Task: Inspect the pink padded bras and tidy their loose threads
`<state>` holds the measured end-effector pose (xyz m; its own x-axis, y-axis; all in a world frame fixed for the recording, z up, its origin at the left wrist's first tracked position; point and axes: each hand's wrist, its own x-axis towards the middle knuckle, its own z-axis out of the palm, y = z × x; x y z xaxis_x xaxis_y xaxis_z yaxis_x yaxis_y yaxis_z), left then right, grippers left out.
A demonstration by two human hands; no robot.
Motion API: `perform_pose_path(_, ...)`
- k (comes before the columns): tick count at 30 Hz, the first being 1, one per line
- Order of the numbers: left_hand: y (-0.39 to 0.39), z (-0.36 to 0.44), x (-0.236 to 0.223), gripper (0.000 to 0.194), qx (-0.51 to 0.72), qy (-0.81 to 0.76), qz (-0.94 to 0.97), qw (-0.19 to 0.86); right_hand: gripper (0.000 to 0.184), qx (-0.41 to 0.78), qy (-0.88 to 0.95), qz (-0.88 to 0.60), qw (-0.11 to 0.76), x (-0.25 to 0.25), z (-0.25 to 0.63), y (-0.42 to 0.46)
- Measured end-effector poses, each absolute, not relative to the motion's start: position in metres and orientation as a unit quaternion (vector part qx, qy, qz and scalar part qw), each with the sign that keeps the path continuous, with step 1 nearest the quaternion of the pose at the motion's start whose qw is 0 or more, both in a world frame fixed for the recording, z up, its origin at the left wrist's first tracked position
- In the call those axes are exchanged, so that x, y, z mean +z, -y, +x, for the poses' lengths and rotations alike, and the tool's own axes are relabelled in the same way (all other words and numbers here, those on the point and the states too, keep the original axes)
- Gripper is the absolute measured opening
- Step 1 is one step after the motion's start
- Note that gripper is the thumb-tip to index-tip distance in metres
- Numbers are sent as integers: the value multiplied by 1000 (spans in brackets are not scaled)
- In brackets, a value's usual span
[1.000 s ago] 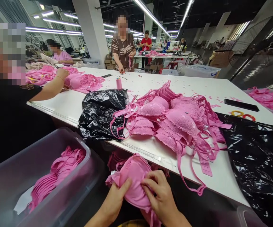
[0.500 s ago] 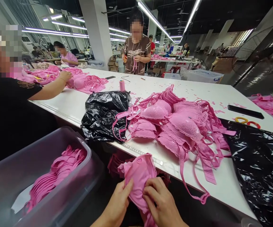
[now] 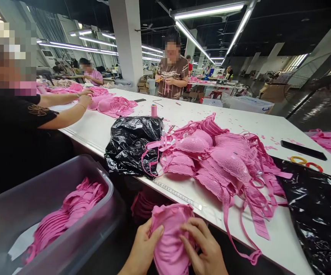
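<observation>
A pink bra (image 3: 169,236) is held up in front of me, below the table's near edge, its smooth inner side facing me. My left hand (image 3: 146,242) grips its left edge, thumb on the front and fingers behind. On the right side, my right hand (image 3: 201,244) has its bent fingers and thumb pressed on the cloth. Beyond the hands, a heap of pink lace-edged bras (image 3: 225,156) lies on the white table, with straps hanging over the near edge.
A grey plastic bin (image 3: 108,183) with stacked pink bras (image 3: 68,214) stands at left. Black plastic bags (image 3: 135,143) lie on the white table (image 3: 96,131), near a pink thread spool (image 3: 154,110), yellow-and-red scissors (image 3: 305,163) and a black bar (image 3: 303,149). Co-workers handle pieces at left and across.
The held bra now shows more of its inner side and sits slightly lower. My right fingers have shifted on it. The view has swung a little left; the co-worker at left now has both arms forward.
</observation>
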<state>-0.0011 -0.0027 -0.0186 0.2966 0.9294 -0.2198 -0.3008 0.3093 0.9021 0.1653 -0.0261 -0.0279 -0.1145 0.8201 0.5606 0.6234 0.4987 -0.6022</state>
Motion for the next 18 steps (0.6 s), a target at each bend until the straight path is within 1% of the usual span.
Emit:
perform_pose_path(2,4,-1,-17,40,432,-401,402,701,20,83,737,-500,447,-21,168,21)
perform_pose_path(8,5,-4,-17,40,436,-407,441,671,16,43,747,-521,412,-15,165,8)
perform_pose_path(13,-1,-11,-21,41,425,-427,490,630,22,19,757,-526,388,-13,156,6)
perform_pose_path(15,-4,-11,-23,39,412,-435,484,638,25,22,766,-521,377,-11,155,6)
perform_pose_path(18,-9,-9,-22,40,416,-422,457,663,22,37,770,-528,356,-7,157,5)
